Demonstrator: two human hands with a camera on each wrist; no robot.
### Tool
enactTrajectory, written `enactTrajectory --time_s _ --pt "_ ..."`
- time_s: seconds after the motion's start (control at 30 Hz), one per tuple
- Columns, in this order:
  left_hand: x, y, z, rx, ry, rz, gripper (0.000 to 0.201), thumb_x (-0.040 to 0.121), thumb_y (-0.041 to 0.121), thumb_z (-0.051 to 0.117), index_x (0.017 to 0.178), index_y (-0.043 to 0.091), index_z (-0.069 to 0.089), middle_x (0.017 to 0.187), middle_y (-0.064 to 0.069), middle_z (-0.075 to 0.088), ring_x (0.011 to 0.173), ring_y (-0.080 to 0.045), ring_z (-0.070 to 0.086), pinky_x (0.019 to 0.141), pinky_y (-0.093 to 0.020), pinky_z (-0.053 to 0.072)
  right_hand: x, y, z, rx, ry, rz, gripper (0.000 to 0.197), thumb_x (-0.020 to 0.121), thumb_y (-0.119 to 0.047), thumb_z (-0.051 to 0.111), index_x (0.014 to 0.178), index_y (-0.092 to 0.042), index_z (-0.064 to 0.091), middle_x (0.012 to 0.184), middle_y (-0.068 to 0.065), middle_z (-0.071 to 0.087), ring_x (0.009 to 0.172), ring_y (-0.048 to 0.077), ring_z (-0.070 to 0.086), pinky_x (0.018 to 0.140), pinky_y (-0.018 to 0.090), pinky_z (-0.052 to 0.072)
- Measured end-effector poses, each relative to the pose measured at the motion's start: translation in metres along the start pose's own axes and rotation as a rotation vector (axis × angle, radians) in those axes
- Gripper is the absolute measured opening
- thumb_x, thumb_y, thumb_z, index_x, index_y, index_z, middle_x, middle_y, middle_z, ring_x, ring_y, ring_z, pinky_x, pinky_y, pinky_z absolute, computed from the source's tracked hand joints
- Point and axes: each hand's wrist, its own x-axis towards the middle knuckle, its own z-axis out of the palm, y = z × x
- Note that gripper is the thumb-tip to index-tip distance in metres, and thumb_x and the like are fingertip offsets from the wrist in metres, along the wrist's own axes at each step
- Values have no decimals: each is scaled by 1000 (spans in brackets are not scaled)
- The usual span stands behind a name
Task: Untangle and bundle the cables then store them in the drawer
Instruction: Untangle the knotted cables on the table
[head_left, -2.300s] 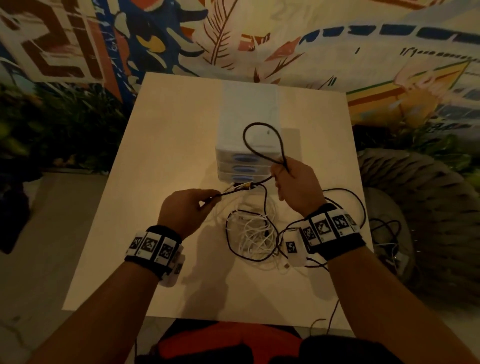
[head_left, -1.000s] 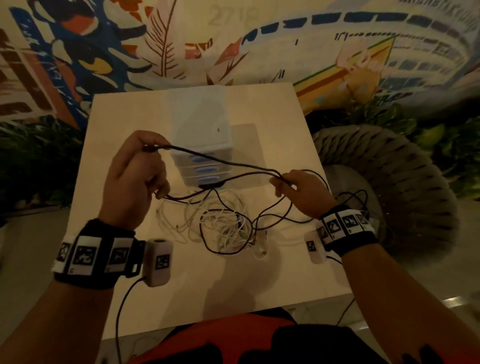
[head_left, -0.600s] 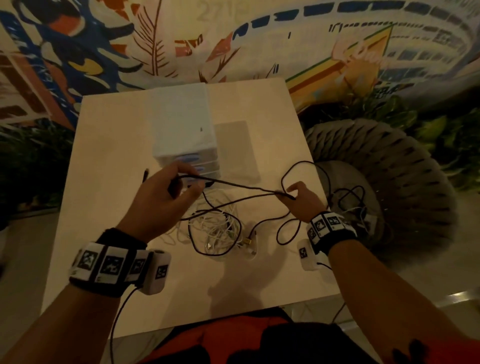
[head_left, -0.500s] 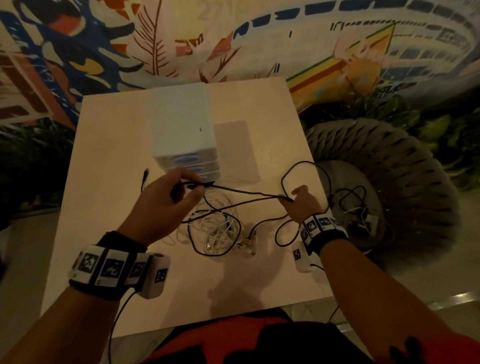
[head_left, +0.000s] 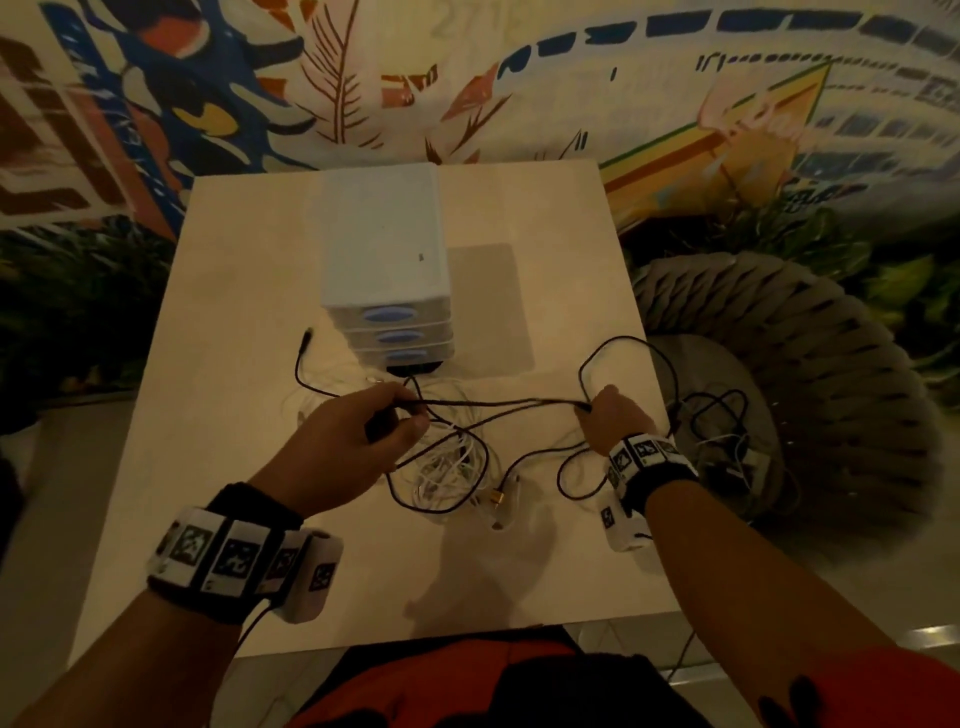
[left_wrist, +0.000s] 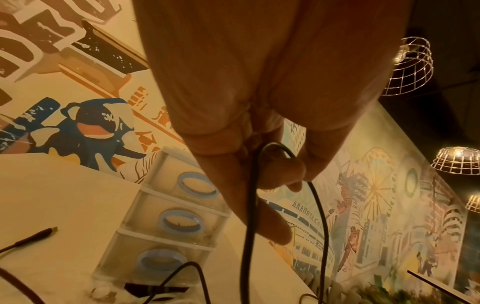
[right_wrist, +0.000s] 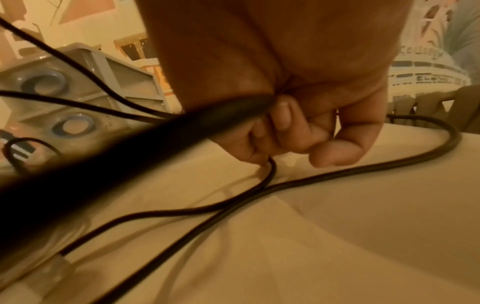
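A black cable (head_left: 498, 403) runs taut between my two hands above the table (head_left: 208, 415). My left hand (head_left: 358, 441) grips one part of it, with the cable (left_wrist: 249, 216) looped over the curled fingers (left_wrist: 280, 172). My right hand (head_left: 613, 421) pinches the other part; the black cable (right_wrist: 233, 115) passes through its curled fingers (right_wrist: 283, 115). Below them lies a tangle of white cables (head_left: 447, 467) with black loops around it. One black plug end (head_left: 307, 335) lies left of the small white drawer unit (head_left: 384, 260), whose three drawers are closed.
A gold-tipped connector (head_left: 496, 500) lies near the tangle. A woven chair (head_left: 779, 395) with more cables (head_left: 722, 415) on its seat stands right of the table. A painted wall (head_left: 467, 78) is behind it. Wire lamps (left_wrist: 407, 67) hang above.
My left hand has come down from its raised position to just above the tangle. The black cable's plug end now lies on the table left of the drawer unit. My right hand still pinches the cable.
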Motion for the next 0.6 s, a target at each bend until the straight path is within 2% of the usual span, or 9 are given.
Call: enactTrajectory --time_s 0.07,0.17,0.27,0.33,0.4,0.43,0.47,0.53,0.6 --pt "-3 -1 -2 16 -10 -1 19 92 51 59 98 33 64 68 -4 64 60 -20 62 63 -38 53 -10 -7 -28 102 143 -60 46 103 -47 44 120 -5 52 119 20 63 107 41 61 83 45 50" --pt "-8 2 -3 16 -56 25 25 85 56 67 93 33 67 58 0 52 51 -12 46 55 -29 40 -29 -16 -76 272 344 -189 39 106 -37 43 113 -4 63 110 20 66 102 41 61 81 40 45" --pt "-11 8 -4 -156 -98 94 32 79 53 78 102 32 69 74 -1 61 69 -11 63 73 -29 54 -47 -24 -111 580 414 -325 28 106 -22 45 105 -1 64 91 11 62 84 26 56 72 29 38" --pt "-11 11 -4 -345 -72 134 45 79 56 75 111 25 69 84 -5 64 84 -24 67 87 -38 57 -58 -32 -127 1056 276 -434 24 102 -17 48 83 -14 63 71 -1 56 63 13 51 57 27 37" --pt "-7 13 -4 -700 -71 52 68 82 72 60 116 13 67 83 -14 60 81 -32 64 84 -53 57 -73 -42 -132 1523 56 -498 31 94 -19 56 65 -23 64 59 -8 54 50 6 48 46 21 37" --pt "-4 15 -5 -873 -73 -29 79 83 79 50 119 10 65 81 -18 55 74 -34 60 79 -56 57 -78 -45 -130 1569 45 -571 31 93 -22 57 63 -24 67 58 -10 56 48 4 50 45 19 40" --pt "-1 17 -5 -965 -55 -113 82 86 80 40 121 11 65 80 -18 51 69 -33 57 74 -56 57 -82 -50 -125 1515 129 -615 31 97 -28 54 69 -24 68 57 -10 58 49 3 52 45 19 43" --pt "3 23 -3 -908 -11 -255 75 93 74 29 123 16 66 80 -20 55 65 -32 57 71 -58 58 -84 -55 -112 1337 266 -720 32 93 -50 49 80 -23 60 56 -10 58 50 5 54 48 22 48" --pt "6 33 4 -808 -60 -330 75 92 73 25 123 18 67 84 -21 64 69 -34 62 70 -52 58 -88 -63 -99 1295 245 -803 33 90 -58 50 82 -26 59 56 -10 58 52 8 54 51 24 48"
